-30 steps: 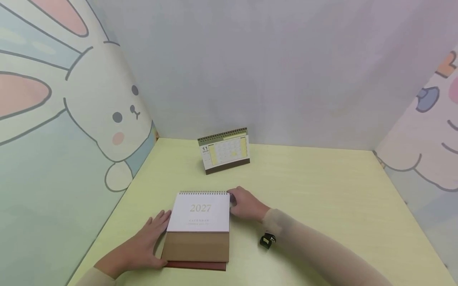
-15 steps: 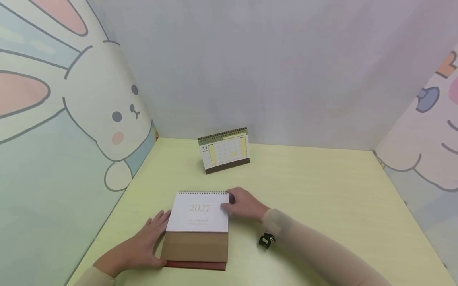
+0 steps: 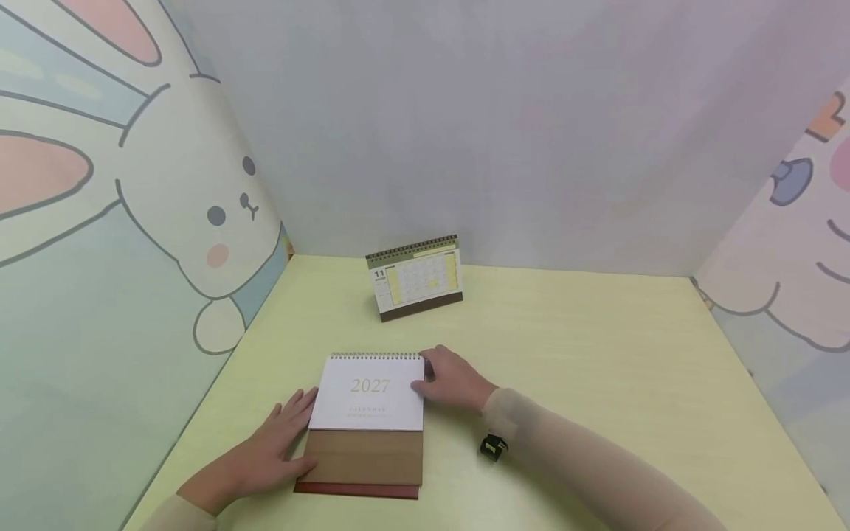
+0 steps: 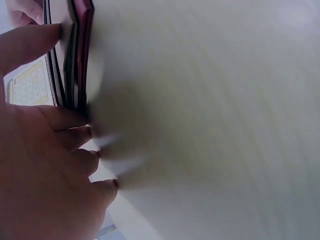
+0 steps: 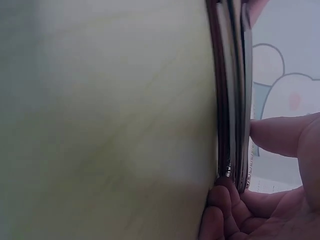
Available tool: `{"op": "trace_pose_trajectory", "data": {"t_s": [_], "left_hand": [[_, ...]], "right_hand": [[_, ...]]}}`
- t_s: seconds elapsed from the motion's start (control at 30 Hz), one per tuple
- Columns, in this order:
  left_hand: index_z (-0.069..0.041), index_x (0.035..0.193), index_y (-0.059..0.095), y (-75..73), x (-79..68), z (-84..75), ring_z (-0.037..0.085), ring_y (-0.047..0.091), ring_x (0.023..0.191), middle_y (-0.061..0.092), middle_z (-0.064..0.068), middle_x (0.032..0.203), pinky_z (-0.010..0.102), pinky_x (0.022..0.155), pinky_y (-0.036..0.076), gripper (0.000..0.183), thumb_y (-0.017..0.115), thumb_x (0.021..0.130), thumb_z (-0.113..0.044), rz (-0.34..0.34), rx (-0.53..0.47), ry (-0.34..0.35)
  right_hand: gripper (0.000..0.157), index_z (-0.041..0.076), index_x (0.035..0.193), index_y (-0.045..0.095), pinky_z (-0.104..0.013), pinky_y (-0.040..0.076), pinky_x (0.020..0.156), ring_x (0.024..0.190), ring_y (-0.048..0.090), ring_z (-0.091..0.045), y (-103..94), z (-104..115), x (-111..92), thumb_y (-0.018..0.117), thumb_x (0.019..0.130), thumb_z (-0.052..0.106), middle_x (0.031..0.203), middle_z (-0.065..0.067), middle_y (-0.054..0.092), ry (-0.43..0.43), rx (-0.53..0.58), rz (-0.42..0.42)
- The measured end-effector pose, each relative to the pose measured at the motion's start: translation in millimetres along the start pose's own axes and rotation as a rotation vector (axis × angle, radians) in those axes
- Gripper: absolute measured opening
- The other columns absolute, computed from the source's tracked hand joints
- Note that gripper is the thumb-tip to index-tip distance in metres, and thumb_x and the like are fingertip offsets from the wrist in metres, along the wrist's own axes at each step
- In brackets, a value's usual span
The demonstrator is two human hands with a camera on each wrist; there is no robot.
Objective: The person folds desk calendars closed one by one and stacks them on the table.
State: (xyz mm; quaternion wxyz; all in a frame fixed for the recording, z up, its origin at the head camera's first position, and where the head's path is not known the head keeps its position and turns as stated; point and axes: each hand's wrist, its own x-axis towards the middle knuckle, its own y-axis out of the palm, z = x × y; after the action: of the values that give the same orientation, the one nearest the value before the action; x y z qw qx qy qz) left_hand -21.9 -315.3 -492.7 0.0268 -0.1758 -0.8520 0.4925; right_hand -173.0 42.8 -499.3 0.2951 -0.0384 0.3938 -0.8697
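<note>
A spiral-bound 2027 desk calendar [image 3: 368, 402] lies flat in front of me, its white cover over a wider brown base. A dark red layer [image 3: 358, 490] shows below its near edge, and in the right wrist view several layers [image 5: 232, 90] are stacked together. My left hand [image 3: 268, 457] grips the left side, thumb over the brown base and fingers along the edge. At the far right corner my right hand [image 3: 454, 378] pinches the stack, with its thumb on the white cover. In the right wrist view its other fingers [image 5: 220, 200] curl at the stack's lower edge.
Farther back stands another desk calendar [image 3: 418, 279], tilted on its base and showing 11. A small black object [image 3: 492, 447] is beside the right forearm. Walls with cartoon prints [image 3: 199, 192] enclose the pale yellow table [image 3: 598, 354] on three sides.
The right thumb has come from the stack's side onto the white cover. The left thumb has moved from the near left corner up onto the brown base.
</note>
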Motion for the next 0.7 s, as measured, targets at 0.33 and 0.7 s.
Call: {"op": "trace_pose_trajectory", "data": {"t_s": [0.33, 0.7], "left_hand": [[0.005, 0.177, 0.046, 3.4, -0.7, 2.3, 0.067, 0.035, 0.172, 0.043, 0.031, 0.187, 0.094, 0.132, 0.03, 0.099, 0.085, 0.101, -0.044, -0.004, 0.05, 0.024], [0.006, 0.18, 0.039, 4.7, 0.5, 0.2, 0.066, 0.028, 0.176, 0.038, 0.028, 0.191, 0.094, 0.135, 0.022, 0.102, 0.081, 0.103, -0.046, 0.04, 0.025, -0.024]], "right_hand": [[0.062, 0.0, 0.158, 0.067, -0.054, 0.064, 0.118, 0.124, 0.073, -0.03, 2.3, 0.9, 1.9, 0.079, 0.113, 0.04, 0.142, -0.016, 0.075, -0.02, -0.216, -0.007], [0.062, 0.001, 0.158, 0.067, -0.054, 0.065, 0.117, 0.12, 0.075, -0.03, 3.5, 7.7, -1.1, 0.077, 0.114, 0.044, 0.142, -0.016, 0.076, -0.01, -0.331, -0.007]]}}
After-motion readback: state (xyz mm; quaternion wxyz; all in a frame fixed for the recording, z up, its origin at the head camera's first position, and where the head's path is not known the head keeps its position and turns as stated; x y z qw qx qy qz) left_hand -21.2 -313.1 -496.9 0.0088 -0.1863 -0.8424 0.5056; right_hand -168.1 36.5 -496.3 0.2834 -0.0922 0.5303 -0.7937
